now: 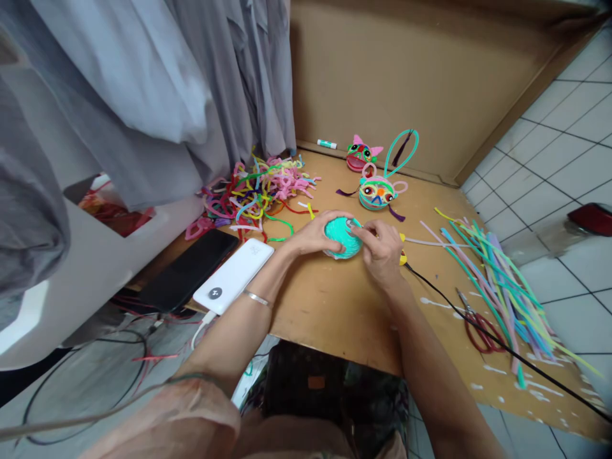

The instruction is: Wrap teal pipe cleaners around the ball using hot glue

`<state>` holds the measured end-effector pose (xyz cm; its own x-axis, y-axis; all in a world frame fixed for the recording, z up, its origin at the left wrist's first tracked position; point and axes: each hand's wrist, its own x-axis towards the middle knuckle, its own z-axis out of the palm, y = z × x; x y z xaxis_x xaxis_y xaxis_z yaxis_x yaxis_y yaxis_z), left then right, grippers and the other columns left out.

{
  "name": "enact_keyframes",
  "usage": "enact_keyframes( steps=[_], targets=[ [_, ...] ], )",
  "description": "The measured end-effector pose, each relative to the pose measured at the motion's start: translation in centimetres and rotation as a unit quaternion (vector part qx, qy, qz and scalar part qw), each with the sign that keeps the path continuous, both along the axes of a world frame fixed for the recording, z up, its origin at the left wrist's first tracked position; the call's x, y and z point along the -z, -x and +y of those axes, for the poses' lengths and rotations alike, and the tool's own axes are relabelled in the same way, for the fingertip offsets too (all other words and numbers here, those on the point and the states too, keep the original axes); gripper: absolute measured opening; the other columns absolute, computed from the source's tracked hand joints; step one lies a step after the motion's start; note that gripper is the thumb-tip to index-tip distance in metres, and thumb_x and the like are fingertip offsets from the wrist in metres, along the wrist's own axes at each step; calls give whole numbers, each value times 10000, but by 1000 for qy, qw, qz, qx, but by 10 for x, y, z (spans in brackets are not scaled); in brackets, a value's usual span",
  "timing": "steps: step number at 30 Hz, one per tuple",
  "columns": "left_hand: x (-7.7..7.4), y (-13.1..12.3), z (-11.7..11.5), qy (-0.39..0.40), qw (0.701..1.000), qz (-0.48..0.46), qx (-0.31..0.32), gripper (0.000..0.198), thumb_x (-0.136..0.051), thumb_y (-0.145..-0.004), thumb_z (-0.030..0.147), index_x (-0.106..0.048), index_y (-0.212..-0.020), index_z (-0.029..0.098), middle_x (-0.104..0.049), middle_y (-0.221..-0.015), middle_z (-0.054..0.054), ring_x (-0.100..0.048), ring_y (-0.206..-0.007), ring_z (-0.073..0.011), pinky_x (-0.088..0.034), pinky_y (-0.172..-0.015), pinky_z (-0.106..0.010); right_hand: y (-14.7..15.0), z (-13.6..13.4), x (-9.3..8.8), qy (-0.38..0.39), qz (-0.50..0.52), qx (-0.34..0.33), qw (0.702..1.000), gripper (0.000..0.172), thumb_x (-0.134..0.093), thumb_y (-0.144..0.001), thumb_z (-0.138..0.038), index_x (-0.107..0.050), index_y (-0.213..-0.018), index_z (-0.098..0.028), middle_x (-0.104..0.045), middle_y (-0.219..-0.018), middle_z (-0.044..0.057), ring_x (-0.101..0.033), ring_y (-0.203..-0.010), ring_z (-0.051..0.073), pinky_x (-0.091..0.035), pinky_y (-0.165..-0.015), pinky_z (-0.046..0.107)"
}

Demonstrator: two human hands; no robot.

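A turquoise ball (342, 236), its surface coiled with fuzzy pipe cleaner, is held above the table at the centre. My left hand (315, 234) is closed round its left side, with the thumb across the lower front. At the ball's right edge, my right hand (381, 245) has thumb and forefinger pinched together against the surface. A small greyish bit shows on the ball near these fingertips; what the pinch holds is too small to make out. Just behind the right hand, a yellow tool (403, 250) with a black cord is mostly hidden.
Two pipe-cleaner animal heads, one green-and-white (377, 193) and one red (358, 157), stand behind. A tangled pipe-cleaner pile (258, 191) lies left, above a white power bank (234, 274) and black phone (191, 271). Red-handled scissors (478, 328) and straight pipe cleaners (507, 287) lie right.
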<state>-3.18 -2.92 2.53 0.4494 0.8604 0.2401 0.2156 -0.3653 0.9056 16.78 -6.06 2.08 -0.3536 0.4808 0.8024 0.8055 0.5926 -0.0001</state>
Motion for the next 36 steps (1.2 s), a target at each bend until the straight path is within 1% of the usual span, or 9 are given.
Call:
enact_keyframes(
  steps=[3, 8, 13, 16, 20, 28, 32, 36],
  targets=[
    [-1, 0, -1, 6, 1000, -5, 3, 776, -765, -543, 259, -584, -1294, 184, -591, -1302, -95, -542, -1214, -282, -419, -1076, -425, 0, 0, -1, -8, -9, -2, 1000, 331, -445, -952, -155, -744, -982, -295, -620, -812, 36, -504, -749, 168, -332, -677, 314],
    [-3, 0, -2, 16, 1000, -1, 5, 794, -763, -537, 253, -575, -1306, 191, -591, -1307, -88, -532, -1228, -286, -407, -1086, -432, 0, -3, -3, 1, -24, -5, 1000, 316, -449, -943, -135, -729, -964, -281, -605, -806, 40, -482, -761, 174, -308, -687, 323],
    [-4, 0, -1, 19, 1000, -5, 7, 805, -763, -523, 243, -575, -1302, 164, -585, -1313, -101, -530, -1233, -291, -411, -1086, -416, -1, -4, -4, -44, -72, 1, 996, 306, -453, -947, -121, -719, -983, -269, -599, -789, 40, -453, -754, 172, -282, -692, 330],
    [-2, 1, 0, 11, 1000, -13, 12, 786, -759, -536, 239, -578, -1299, 184, -589, -1307, -86, -534, -1223, -286, -412, -1078, -415, -1, -4, -6, -62, -90, 8, 994, 310, -454, -941, -107, -714, -1010, -259, -583, -771, 36, -439, -751, 169, -271, -694, 326],
    [1, 2, 2, -1, 1000, -21, 17, 759, -759, -550, 242, -590, -1289, 207, -581, -1320, -70, -538, -1212, -278, -411, -1072, -408, 0, -5, -8, -83, -89, -10, 993, 322, -457, -929, -80, -715, -1017, -251, -556, -761, 35, -417, -746, 172, -260, -695, 330],
    [0, 1, 1, 16, 999, -26, 16, 784, -767, -528, 219, -591, -1291, 173, -582, -1322, -100, -535, -1217, -290, -409, -1075, -416, 3, -5, -8, -66, -98, -7, 993, 332, -458, -914, -62, -707, -1018, -255, -547, -783, 35, -418, -765, 180, -249, -695, 335],
    [2, 2, 2, 0, 999, -33, 22, 736, -767, -537, 205, -619, -1258, 188, -592, -1319, -92, -527, -1231, -293, -398, -1084, -418, 2, -5, -7, -55, -94, -12, 994, 337, -452, -913, -62, -709, -1010, -257, -544, -783, 34, -421, -765, 178, -251, -697, 337],
    [4, 3, 3, -5, 999, -38, 26, 742, -774, -534, 193, -620, -1259, 192, -574, -1352, -97, -531, -1225, -291, -402, -1077, -412, 2, -5, -9, -50, -100, -2, 994, 336, -448, -920, -71, -709, -1002, -265, -540, -777, 36, -424, -767, 182, -255, -699, 341]
  ],
)
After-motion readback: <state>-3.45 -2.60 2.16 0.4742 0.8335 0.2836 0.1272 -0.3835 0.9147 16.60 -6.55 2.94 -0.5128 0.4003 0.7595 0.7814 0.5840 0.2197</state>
